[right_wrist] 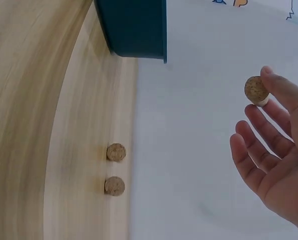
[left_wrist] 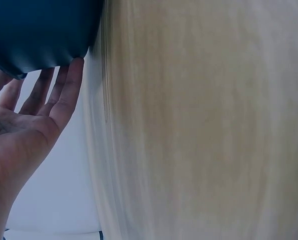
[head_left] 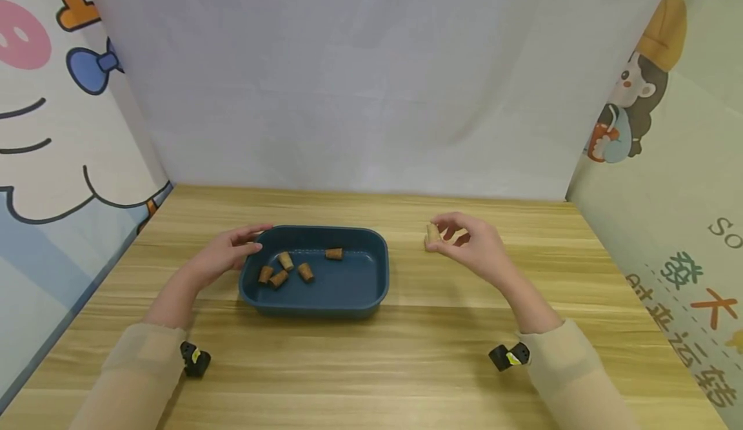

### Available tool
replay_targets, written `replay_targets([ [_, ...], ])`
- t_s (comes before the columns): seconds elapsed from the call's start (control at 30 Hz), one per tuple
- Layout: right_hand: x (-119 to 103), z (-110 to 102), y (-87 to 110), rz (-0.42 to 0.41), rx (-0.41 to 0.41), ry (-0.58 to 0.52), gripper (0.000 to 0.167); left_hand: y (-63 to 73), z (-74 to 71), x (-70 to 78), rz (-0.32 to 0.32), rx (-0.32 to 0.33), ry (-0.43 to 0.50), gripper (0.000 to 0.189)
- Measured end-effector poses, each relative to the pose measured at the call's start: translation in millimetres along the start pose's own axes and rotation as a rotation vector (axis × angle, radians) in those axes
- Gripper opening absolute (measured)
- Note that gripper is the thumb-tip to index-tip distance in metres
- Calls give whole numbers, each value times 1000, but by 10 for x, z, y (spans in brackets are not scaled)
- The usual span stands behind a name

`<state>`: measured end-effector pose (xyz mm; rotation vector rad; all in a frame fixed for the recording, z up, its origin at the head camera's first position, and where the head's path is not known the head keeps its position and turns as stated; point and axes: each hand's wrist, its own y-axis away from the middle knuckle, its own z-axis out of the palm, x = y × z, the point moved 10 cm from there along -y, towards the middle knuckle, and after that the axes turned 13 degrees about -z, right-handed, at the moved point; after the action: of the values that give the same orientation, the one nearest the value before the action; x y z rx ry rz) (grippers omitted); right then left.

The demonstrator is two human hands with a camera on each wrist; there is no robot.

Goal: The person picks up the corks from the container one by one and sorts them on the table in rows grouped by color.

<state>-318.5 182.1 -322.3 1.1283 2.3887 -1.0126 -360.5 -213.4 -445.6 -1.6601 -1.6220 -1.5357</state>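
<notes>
A dark blue rectangular basin (head_left: 325, 304) stands on the table with several tapered corks (head_left: 306, 272) lying in it, mostly toward its left end. My left hand (head_left: 223, 254) is at that end, thumb by the rim. In the left wrist view, its fairly straight fingers (left_wrist: 68, 90) touch the outer wall. To the right of the basin, my right hand (head_left: 473, 246) pinches a pale cork (head_left: 433, 233) between thumb and forefinger. The other fingers are spread and loosely bent in the right wrist view, and the held cork's round end (right_wrist: 256, 89) shows there.
Two more corks (right_wrist: 116, 152) stand on the wooden table (head_left: 371, 378) in the right wrist view; my right hand hides them in the head view. A pale cloth (head_left: 360, 95) hangs behind the table, and printed panels (head_left: 667, 191) flank it.
</notes>
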Motion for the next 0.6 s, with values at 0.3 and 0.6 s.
replay_targets([
  [0.3,270,-196,170,18,43,42,44,11,5,-3,-8,-6,6,53],
  [0.6,548,-257,294,88,56,47,40,33,8,12,-12,-8,5,52],
])
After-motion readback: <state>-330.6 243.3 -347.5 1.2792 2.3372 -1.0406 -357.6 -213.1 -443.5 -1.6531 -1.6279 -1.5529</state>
